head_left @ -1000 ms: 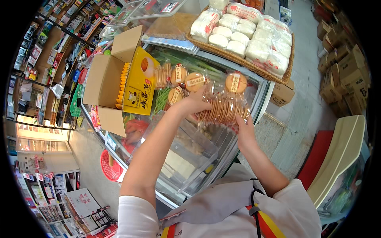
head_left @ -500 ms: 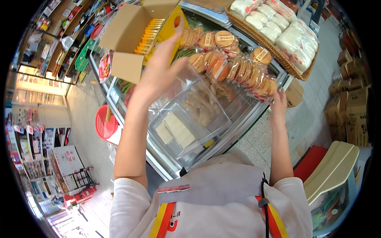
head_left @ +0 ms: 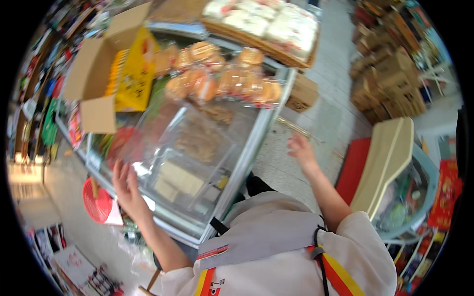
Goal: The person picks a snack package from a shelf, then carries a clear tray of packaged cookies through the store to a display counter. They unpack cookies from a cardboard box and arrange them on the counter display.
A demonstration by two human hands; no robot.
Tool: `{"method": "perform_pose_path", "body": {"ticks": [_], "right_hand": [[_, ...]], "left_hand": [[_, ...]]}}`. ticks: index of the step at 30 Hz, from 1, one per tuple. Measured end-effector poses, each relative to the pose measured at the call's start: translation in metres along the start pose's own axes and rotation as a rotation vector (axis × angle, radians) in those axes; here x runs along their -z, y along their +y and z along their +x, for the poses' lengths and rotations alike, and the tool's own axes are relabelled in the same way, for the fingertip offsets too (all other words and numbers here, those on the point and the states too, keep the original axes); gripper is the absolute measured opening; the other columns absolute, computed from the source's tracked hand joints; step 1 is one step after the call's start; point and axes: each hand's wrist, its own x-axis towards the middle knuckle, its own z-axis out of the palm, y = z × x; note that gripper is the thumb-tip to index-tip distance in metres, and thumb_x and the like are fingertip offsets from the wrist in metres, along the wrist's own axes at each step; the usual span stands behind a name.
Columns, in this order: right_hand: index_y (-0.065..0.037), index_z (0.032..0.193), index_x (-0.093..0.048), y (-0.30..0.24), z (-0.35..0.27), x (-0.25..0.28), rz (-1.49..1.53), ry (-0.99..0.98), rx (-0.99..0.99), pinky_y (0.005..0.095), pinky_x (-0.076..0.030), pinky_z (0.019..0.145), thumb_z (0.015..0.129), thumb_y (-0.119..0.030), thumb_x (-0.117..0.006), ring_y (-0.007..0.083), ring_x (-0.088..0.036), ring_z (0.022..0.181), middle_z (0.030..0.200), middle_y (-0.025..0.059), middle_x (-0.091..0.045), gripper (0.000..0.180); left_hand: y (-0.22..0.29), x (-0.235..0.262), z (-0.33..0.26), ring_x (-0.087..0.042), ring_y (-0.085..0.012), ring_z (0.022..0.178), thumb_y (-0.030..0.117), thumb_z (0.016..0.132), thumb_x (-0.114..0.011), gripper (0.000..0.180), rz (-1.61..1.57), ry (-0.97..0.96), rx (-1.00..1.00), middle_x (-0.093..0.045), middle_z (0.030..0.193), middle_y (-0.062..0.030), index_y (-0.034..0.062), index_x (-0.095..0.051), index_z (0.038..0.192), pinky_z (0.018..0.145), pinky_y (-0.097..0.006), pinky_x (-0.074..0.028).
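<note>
My left hand (head_left: 127,186) is over the left front edge of a glass-topped display case (head_left: 269,116), empty, its fingers apart. Out to the right, above the floor, my right hand (head_left: 302,154) is also empty with its fingers spread. Clear bags of round flat biscuits (head_left: 230,83) lie in rows across the far part of the case. Nearer me, a clear plastic container (head_left: 217,163) sits on the case; pale blocks (head_left: 180,178) and ginger-like roots (head_left: 198,140) show through the clear surfaces. Motion blurs the view.
An open cardboard box (head_left: 89,64) with yellow packets stands at the far left. Behind the biscuits is a wicker tray (head_left: 276,49) of white packages. A red basket (head_left: 97,201) is at left. A lidded bin (head_left: 385,163) and stacked cartons (head_left: 390,74) are at right.
My left hand has come back from beside the yellow box toward the case's near left edge. My right hand has left the biscuit bags and drawn closer. The view has turned rightward.
</note>
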Motion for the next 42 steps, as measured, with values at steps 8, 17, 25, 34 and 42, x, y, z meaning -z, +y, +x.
{"method": "perform_pose_path", "body": {"ticks": [8,17,25,34,42], "right_hand": [[0.003,0.125,-0.049,0.079,-0.048,0.064,-0.247,-0.061,-0.047,0.034,-0.048,0.082,0.088,-0.02,-0.057,0.0246,-0.06,0.095,0.108,0.0195,-0.062,0.044],[0.0,0.123,-0.053,0.147,-0.033,0.235,-0.258,-0.006,-0.094,0.0302,-0.049,0.072,0.089,-0.02,-0.056,0.0174,-0.058,0.084,0.103,0.0131,-0.062,0.04],[-0.001,0.123,-0.052,0.155,-0.023,0.376,-0.071,0.167,-0.277,0.0317,-0.049,0.072,0.09,-0.022,-0.054,0.0164,-0.056,0.086,0.1,0.0081,-0.06,0.04],[0.0,0.121,-0.054,0.163,0.112,0.399,-0.012,0.072,-0.245,0.0323,-0.048,0.079,0.088,-0.023,-0.054,0.0218,-0.059,0.093,0.104,0.0145,-0.063,0.04],[0.001,0.118,-0.056,0.122,0.241,0.451,-0.383,-0.033,-0.337,0.0355,-0.046,0.089,0.087,-0.026,-0.056,0.0312,-0.06,0.102,0.108,0.0204,-0.063,0.041]], "left_hand": [[0.046,-0.057,-0.06,-0.055,-0.0239,0.111,0.005,0.094,-0.045,0.032,-0.056,-0.051,-0.086,-0.053,0.121,-0.018,-0.0034,-0.045,0.125,0.091,-0.035,-0.047],[0.103,-0.261,-0.168,-0.058,-0.0177,0.1,-0.001,0.091,-0.047,0.022,-0.187,-0.568,-0.111,-0.06,0.104,-0.0107,-0.003,-0.056,0.111,0.083,-0.03,-0.05],[0.138,-0.431,-0.226,-0.058,-0.0196,0.101,0.001,0.088,-0.052,0.025,0.049,-1.062,-0.212,-0.06,0.107,-0.0111,0.0005,-0.058,0.112,0.085,-0.029,-0.048],[0.111,-0.587,-0.196,-0.055,-0.0312,0.101,0.011,0.087,-0.055,0.03,0.282,-1.325,-0.392,-0.057,0.111,-0.0157,0.0009,-0.055,0.116,0.085,-0.035,-0.046],[0.018,-0.782,-0.124,-0.052,-0.0368,0.104,0.014,0.084,-0.06,0.031,0.431,-1.292,-0.466,-0.056,0.107,-0.0186,0.0023,-0.056,0.113,0.089,-0.042,-0.044]]}}
